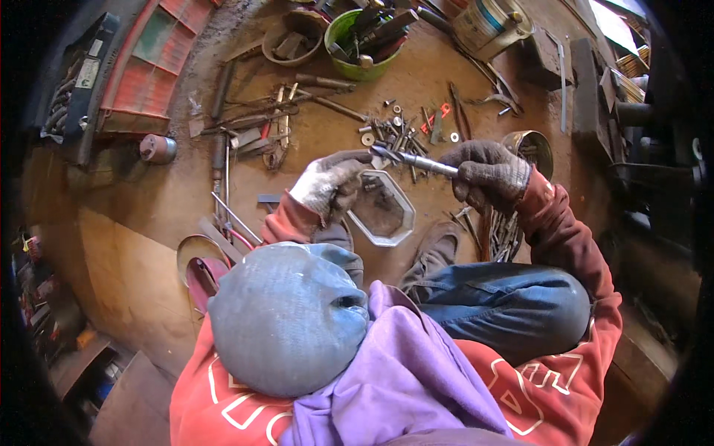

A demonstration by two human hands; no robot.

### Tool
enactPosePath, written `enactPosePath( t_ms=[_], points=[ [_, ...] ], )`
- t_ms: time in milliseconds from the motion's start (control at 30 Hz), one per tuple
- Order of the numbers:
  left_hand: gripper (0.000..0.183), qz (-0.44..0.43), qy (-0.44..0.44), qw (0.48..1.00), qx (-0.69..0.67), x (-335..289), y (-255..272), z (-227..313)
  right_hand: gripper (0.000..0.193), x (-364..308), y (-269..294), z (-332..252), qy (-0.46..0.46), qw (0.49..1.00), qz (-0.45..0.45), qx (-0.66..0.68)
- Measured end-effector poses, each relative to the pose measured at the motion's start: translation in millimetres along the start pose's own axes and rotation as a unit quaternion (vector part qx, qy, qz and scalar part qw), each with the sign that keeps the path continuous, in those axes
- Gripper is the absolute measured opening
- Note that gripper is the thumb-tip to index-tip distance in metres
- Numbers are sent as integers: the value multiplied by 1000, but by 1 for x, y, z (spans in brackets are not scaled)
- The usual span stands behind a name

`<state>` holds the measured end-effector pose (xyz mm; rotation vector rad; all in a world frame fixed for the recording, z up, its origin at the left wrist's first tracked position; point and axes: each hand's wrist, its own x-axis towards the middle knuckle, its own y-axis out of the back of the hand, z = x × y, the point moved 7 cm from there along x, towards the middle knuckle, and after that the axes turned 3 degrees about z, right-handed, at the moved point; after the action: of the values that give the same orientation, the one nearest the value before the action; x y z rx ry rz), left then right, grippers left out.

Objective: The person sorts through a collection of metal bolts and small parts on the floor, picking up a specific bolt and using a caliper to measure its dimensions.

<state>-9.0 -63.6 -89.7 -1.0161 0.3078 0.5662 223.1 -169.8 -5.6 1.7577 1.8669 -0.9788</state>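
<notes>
Between my two gloved hands lies a metal drill bit [416, 160] with a spiral fluted end and a smooth shank. My right hand [487, 172] is closed around the shank end. My left hand [331, 181], in a worn white-and-dark glove, has curled fingers at the fluted tip. Just below the bit is an octagonal container [407, 215] with a pale rim. It is close to my left hand; whether that hand touches it, I cannot tell. Beyond the bit, a pile of bolts and bits [398, 137] is spread on the brown floor.
Pliers and long tools [279, 123] lie at the left. Farther off stand a green basin [349, 68] of tools, a brown bowl [271, 56] and a bucket [480, 33]. An open tin [547, 149] stands beyond my right hand; a small can [158, 149] is far left.
</notes>
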Motion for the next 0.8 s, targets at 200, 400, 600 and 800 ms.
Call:
enactPosePath(
  t_ms=[200, 400, 600, 800],
  points=[
    [27, 59, -63, 980, 182, 8, -16, 22, 39, -9, -17, -21, -2, 999, 10, -43],
    [28, 49, -98, 979, 174, 14, -51, 53, 24, -8, -19, -18, 10, 988, -22, -154],
    [38, -5, -28, 996, 88, 30, -60, 24, 28, 5, -48, -19, -2, 996, -36, -82],
    [39, 5, 17, 998, 67, 45, -42, 1, 31, 10, -36, 2, -34, 984, -76, -157]
  ],
)
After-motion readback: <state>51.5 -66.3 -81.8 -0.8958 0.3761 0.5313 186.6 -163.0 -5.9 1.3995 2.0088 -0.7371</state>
